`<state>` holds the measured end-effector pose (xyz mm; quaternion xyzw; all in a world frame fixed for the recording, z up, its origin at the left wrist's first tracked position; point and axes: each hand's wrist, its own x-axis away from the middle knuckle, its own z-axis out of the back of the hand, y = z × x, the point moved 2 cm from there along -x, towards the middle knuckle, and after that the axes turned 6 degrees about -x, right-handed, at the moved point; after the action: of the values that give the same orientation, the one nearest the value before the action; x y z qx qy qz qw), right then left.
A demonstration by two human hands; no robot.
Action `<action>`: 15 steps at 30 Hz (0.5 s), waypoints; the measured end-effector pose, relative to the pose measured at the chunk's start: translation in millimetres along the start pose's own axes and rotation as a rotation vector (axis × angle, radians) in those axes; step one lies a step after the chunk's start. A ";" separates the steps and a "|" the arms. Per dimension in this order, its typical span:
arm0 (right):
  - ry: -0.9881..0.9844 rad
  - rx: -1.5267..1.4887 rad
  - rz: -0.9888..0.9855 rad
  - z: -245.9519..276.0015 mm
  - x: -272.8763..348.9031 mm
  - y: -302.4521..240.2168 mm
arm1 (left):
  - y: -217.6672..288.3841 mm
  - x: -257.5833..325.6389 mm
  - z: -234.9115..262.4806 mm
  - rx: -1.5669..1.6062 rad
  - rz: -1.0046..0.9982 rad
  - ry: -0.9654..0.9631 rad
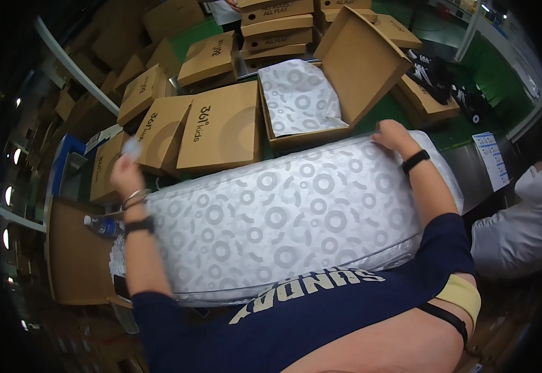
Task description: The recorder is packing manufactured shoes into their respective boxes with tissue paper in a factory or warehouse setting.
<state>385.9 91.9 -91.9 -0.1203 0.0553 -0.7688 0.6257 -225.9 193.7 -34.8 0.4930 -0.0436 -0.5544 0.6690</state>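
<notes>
A thick stack of white tissue paper (277, 217) printed with grey rings and arcs lies before me. My left hand (126, 177) is raised beyond its left end, pinching a small pale, translucent piece (132, 148) blurred by motion. At the stack's far right edge is my right hand (396, 137), its fingers bent and closed; whatever they hold is too small to make out. Just beyond the stack stands an open brown shoe box (311, 138), its lid (364, 68) tilted up at the right. Patterned tissue paper (299, 96) covers what is inside.
Closed shoe boxes (218, 130) stand left of the open one, with stacked boxes (277, 40) behind. Black shoes (432, 81) rest at the right near a printed sheet (490, 160). At the left are a water bottle (100, 225) and a cardboard carton (75, 261). Another person's pale-clothed leg (513, 221) is close by.
</notes>
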 end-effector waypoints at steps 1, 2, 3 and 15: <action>0.006 0.002 -0.025 2.2 -4.1 9.3 | 61.1 21.4 -54.5 -0.020 -0.185 -0.196; -0.005 0.005 -0.069 4.7 -9.9 8.2 | 97.4 39.8 -99.2 0.104 -0.191 -0.514; -0.013 0.009 -0.115 5.0 -14.9 6.9 | 120.8 63.8 -147.0 0.181 -0.344 -0.694; -0.293 -0.240 0.233 -13.2 -27.7 -20.2 | 169.4 142.9 -280.2 0.274 0.414 -1.229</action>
<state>368.6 122.3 -103.0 -0.2972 0.0681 -0.6535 0.6928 116.6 235.8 -127.5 0.1490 -0.5815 -0.5842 0.5462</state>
